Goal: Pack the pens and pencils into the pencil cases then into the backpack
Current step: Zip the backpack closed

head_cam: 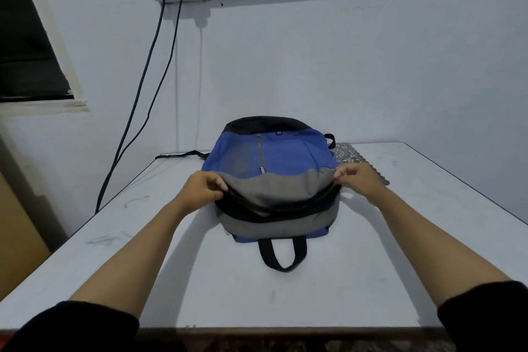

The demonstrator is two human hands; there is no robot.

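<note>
Head view. A backpack (270, 157), blue in the middle, black at the far end and grey at the near end, lies flat on the white table (428, 237), its black handle (283, 254) pointing toward the viewer. The left hand (204, 184) pinches the left edge of the grey flap (280, 186); the right hand (358, 177) pinches its right edge. Beneath the flap the opening is dark, and any contents cannot be made out. A patterned mat (347, 150), possibly lace-edged, is mostly hidden behind the backpack.
</note>
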